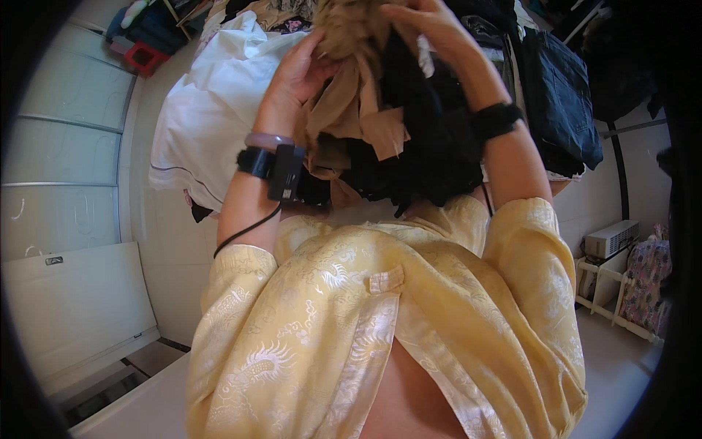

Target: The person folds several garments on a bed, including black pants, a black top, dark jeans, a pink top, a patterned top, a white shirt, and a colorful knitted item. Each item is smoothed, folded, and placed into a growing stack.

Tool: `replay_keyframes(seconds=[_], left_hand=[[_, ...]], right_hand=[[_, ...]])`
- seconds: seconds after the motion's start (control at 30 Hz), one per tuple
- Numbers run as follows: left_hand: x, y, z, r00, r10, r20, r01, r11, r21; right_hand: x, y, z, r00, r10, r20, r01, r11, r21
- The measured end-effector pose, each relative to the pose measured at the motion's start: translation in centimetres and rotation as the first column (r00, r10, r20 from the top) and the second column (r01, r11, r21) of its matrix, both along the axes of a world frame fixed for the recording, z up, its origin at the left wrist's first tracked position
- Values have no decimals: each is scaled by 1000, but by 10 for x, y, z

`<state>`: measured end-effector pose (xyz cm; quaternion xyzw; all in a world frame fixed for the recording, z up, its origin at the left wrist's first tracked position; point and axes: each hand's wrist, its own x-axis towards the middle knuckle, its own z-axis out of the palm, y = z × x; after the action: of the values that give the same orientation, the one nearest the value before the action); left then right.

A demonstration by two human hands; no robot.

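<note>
A crumpled tan and brown garment (352, 33) is bunched up between my two hands at the top middle of the head view. My left hand (306, 69) is closed against its left side, the fingertips partly hidden by the folds. From the other side my right hand (431, 25) grips the upper edge of the cloth, fingers bent. Lighter tan strips (384, 133) dangle below the bundle. Under them, black clothing (424, 157) is heaped near my lap; where one fabric ends and another begins is hard to tell.
A white cloth (219, 102) covers the left of the pile. Folded dark blue jeans (559, 99) lie at its right. A red stool (146, 57) stands far left, near sliding glass doors (62, 154). At right, a white rack (603, 285) carries a heater-like box (613, 239).
</note>
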<state>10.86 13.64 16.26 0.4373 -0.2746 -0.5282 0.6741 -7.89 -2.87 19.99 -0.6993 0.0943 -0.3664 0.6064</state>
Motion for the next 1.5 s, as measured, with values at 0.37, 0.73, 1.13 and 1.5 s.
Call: replay_keyframes(seconds=[0.37, 0.73, 1.13, 1.5], left_hand=[[-62, 81, -64, -158, 150, 976, -36, 987, -158], [-129, 4, -111, -439, -210, 874, 159, 939, 306], [-27, -16, -161, -45, -148, 988, 94, 984, 151], [-38, -5, -148, -92, -138, 986, 139, 979, 150]], right_hand=[[-239, 81, -241, 291, -826, -483, 936, 350, -36], [-223, 138, -79, 576, -647, -500, 678, 719, -149], [-498, 232, 96, 75, -981, 179, 956, 19, -294], [-532, 178, -38, -392, -803, -449, 423, 277, -863]])
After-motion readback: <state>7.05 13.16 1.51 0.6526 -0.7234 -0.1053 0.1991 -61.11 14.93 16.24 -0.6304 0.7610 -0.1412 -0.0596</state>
